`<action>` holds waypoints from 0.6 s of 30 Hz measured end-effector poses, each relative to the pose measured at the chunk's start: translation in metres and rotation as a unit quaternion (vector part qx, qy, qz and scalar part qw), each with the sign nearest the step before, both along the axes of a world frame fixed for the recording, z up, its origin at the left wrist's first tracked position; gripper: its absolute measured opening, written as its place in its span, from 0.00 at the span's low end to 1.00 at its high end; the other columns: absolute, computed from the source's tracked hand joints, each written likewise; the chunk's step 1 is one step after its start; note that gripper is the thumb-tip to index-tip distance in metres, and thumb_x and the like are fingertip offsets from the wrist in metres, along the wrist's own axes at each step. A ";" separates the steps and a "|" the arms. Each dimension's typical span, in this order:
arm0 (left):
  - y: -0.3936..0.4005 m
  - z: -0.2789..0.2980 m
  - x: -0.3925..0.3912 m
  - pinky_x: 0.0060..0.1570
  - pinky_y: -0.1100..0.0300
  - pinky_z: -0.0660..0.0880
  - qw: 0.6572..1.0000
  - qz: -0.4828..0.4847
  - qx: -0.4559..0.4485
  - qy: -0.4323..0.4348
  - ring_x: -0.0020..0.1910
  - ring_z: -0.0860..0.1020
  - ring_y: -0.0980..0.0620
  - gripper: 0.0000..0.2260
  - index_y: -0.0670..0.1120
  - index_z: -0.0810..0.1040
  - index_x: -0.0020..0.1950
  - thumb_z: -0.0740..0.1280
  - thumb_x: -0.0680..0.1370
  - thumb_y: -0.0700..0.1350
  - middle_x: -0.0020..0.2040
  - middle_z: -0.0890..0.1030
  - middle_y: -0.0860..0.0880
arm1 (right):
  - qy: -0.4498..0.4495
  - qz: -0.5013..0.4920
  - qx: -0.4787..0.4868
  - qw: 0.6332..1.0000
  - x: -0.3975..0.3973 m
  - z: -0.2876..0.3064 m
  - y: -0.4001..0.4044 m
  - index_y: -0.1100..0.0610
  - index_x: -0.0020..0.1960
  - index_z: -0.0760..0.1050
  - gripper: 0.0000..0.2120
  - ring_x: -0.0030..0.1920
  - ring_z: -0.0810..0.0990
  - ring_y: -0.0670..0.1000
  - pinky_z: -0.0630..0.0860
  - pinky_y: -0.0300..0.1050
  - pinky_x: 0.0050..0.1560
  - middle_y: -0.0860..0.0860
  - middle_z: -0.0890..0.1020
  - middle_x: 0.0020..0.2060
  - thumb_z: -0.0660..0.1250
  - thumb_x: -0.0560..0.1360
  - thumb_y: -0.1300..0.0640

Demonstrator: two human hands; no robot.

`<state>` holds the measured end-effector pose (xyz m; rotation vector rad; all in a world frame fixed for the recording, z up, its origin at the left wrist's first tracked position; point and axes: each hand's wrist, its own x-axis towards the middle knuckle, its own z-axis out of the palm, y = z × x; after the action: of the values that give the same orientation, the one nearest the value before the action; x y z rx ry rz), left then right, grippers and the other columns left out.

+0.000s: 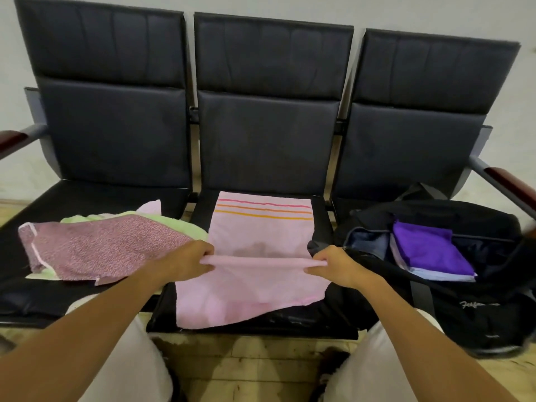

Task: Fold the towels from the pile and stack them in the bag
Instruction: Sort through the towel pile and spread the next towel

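Head view: a pink towel (262, 227) with red and orange stripes lies on the middle seat (320, 216), a raised fold across it pinched at one end by the left hand (185, 261) and at the other by the right hand (333, 266). Left of that seat, the pile (107, 245) holds a speckled maroon cloth over a green one. Right of it, an open black bag (470, 309) holds a folded purple towel (429, 250) on paler folded ones. White script on the bag is too blurred to read.
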<state>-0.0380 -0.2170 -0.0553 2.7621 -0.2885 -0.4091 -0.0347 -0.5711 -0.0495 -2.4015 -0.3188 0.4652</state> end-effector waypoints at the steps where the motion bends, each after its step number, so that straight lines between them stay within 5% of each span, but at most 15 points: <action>1: -0.001 -0.001 0.002 0.35 0.66 0.68 1.000 0.003 0.008 -0.009 0.36 0.75 0.55 0.04 0.46 0.78 0.45 0.70 0.77 0.45 0.36 0.77 0.54 | -0.004 -0.006 0.001 1.000 0.002 -0.002 0.000 0.48 0.27 0.74 0.20 0.24 0.68 0.40 0.64 0.32 0.29 0.44 0.71 0.22 0.72 0.76 0.56; 10: -0.010 -0.027 0.011 0.28 0.64 0.67 0.991 0.054 0.050 -0.112 0.30 0.72 0.56 0.06 0.50 0.67 0.48 0.63 0.80 0.46 0.36 0.75 0.53 | -0.031 -0.001 -0.035 0.999 0.029 -0.023 -0.008 0.48 0.32 0.73 0.17 0.29 0.70 0.42 0.64 0.36 0.33 0.46 0.73 0.28 0.67 0.80 0.57; 15: 0.002 -0.053 0.018 0.38 0.52 0.77 0.991 0.050 0.081 -0.090 0.36 0.76 0.51 0.03 0.49 0.72 0.49 0.66 0.79 0.42 0.40 0.79 0.51 | -0.049 0.032 -0.131 0.990 0.039 -0.036 -0.014 0.44 0.33 0.71 0.17 0.37 0.74 0.47 0.65 0.37 0.33 0.46 0.75 0.34 0.65 0.79 0.56; 18: 0.002 -0.061 0.031 0.36 0.54 0.73 0.996 0.059 0.026 -0.054 0.39 0.76 0.51 0.09 0.51 0.72 0.54 0.64 0.78 0.38 0.43 0.80 0.49 | -0.066 0.060 -0.216 0.972 0.046 -0.045 -0.009 0.47 0.51 0.78 0.11 0.50 0.76 0.56 0.71 0.45 0.40 0.53 0.79 0.48 0.60 0.79 0.60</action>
<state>-0.0068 -0.2150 -0.1162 2.8390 -0.1424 -0.2402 0.0114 -0.5802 -0.0948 -2.8571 -0.4616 0.4682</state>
